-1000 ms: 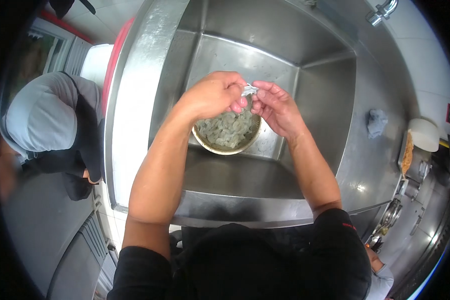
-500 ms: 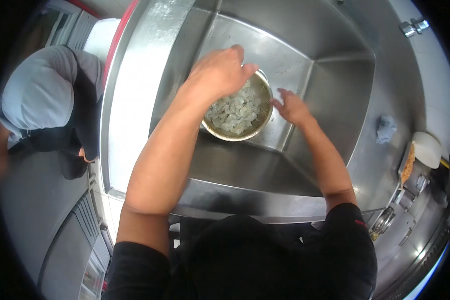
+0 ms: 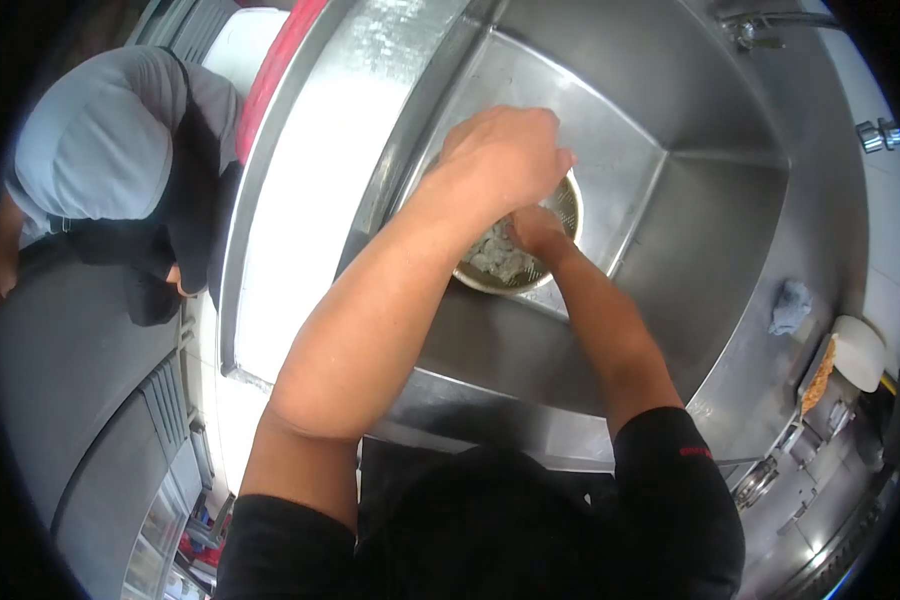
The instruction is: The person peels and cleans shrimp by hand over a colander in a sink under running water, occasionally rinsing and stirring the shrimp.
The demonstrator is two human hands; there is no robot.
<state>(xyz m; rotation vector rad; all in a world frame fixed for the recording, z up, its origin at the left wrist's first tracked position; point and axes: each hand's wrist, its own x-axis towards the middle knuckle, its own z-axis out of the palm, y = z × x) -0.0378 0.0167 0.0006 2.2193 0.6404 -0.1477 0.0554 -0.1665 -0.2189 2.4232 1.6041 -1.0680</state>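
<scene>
A round metal colander (image 3: 576, 205) stands in the steel sink, holding pale, greyish shrimp-like pieces (image 3: 500, 254). My left hand (image 3: 505, 150) is above the colander's far side, seen from the back; its fingers curl down, and what they hold, if anything, is hidden. Below it, my right hand (image 3: 535, 228) reaches down into the colander at the pieces. Its fingertips are out of sight under the left hand and among the pieces.
The steel sink (image 3: 695, 230) has high walls and a broad ledge (image 3: 315, 200) on the left. A faucet (image 3: 755, 30) is at the upper right, a blue cloth (image 3: 790, 307) on the right rim. Another person (image 3: 100, 135) bends over at the left.
The view has shifted, so the sink sits further right. My hands, together at a small whitish thing a second ago, parted; my right hand has since moved left into the colander.
</scene>
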